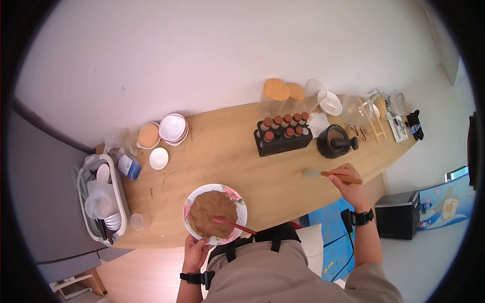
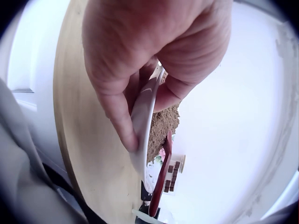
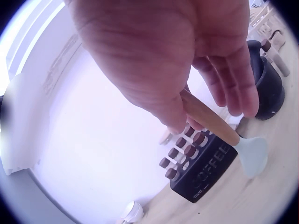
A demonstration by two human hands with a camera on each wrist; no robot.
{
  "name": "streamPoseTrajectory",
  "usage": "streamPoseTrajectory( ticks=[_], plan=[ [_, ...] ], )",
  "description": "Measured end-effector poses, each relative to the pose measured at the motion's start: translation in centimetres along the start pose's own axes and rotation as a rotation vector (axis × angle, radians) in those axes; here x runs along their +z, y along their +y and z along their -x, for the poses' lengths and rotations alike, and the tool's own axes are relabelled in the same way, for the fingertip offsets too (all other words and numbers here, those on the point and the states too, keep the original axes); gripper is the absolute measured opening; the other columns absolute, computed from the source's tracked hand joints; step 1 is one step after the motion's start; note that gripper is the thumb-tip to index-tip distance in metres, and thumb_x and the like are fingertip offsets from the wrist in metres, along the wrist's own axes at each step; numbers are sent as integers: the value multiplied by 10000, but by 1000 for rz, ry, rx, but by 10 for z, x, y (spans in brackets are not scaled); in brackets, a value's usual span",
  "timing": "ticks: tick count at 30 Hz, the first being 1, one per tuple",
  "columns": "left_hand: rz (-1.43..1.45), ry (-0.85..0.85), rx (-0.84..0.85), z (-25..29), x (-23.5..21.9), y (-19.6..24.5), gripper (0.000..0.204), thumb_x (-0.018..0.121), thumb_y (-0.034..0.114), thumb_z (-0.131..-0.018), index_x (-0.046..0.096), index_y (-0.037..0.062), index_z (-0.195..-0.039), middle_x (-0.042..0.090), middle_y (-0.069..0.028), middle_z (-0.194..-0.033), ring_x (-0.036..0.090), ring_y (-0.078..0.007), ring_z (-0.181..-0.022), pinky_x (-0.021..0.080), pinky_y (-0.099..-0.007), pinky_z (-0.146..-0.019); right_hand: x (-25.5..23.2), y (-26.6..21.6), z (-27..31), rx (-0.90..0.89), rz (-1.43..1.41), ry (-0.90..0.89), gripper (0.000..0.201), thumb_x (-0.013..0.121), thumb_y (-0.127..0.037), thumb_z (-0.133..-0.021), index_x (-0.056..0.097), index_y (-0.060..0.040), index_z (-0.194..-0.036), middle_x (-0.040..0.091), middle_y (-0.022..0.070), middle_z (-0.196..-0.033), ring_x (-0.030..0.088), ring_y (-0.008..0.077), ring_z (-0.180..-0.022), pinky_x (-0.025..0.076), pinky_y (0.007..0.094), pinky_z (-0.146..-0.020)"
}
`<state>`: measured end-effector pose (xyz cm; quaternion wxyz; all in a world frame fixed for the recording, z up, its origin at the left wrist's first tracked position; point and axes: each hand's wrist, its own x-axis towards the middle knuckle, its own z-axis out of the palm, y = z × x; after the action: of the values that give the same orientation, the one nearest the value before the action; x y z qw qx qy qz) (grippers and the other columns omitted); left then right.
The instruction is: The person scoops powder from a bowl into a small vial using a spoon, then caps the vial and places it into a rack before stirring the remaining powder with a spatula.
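Note:
My left hand (image 1: 197, 252) grips the near rim of a floral plate (image 1: 241, 198), thumb on the upper side and fingers beneath, as the left wrist view shows. Brown powder (image 1: 209, 207) is heaped on the plate. A red spoon (image 1: 233, 223) lies in the powder, its handle sticking out over the rim toward the body. On the right, my right hand (image 1: 348, 188) pinches the wooden handle of a spatula (image 3: 210, 119) between thumb and forefinger. The spatula's pale blade (image 3: 252, 155) points left above the table, and the other fingers are spread away from the handle.
A black rack labelled COFFEE (image 1: 284, 145) holds several brown-capped tubes. Beside it stands a black mortar with pestle (image 1: 333, 141). White bowls (image 1: 173, 127) and a small white cup (image 1: 158, 158) sit back left. At the left end is a dish basket (image 1: 121, 202).

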<state>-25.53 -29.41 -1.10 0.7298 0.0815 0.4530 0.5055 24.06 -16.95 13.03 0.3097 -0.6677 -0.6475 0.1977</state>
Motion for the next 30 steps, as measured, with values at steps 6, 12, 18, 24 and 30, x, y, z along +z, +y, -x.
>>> streamPoseTrajectory(
  ticks=[6,12,18,24,30],
  plan=[
    [-118,-24,-71,10,-46,6,495,555,-128,-968,514,-70,-1459,667,-210,-1403,714,-346,-1235,629,-497,-1041,64,-40,7,152,-277,160,99,804,-80,-964,798,8,-1008,664,84,-863,626,180,-674,483,305,-628],
    [-123,-36,-173,22,-60,0,529,543,-146,-953,494,-51,-1471,650,-223,-1425,695,-385,-1268,620,-547,-1052,133,-89,-12,-113,-70,171,63,798,-57,-953,790,1,-975,638,87,-818,650,201,-666,474,328,-582],
    [-183,-25,-153,17,-42,-7,537,531,-147,-953,493,-53,-1481,657,-228,-1416,705,-376,-1251,630,-532,-1034,134,-107,23,-352,79,44,50,805,-35,-912,765,-25,-941,628,121,-830,645,314,-673,513,376,-602],
    [-114,30,-94,10,-23,-15,508,555,-145,-959,512,-61,-1458,675,-212,-1390,716,-345,-1228,636,-481,-1015,97,-69,0,-242,22,234,101,821,-4,-891,771,-28,-976,662,118,-923,688,309,-741,553,376,-660],
    [-159,36,-64,8,-15,-13,510,543,-138,-947,528,-68,-1452,673,-231,-1395,710,-371,-1243,629,-532,-1025,120,-54,-8,-251,75,162,80,814,0,-887,756,-27,-936,633,111,-880,676,304,-704,539,378,-623]
  ],
)
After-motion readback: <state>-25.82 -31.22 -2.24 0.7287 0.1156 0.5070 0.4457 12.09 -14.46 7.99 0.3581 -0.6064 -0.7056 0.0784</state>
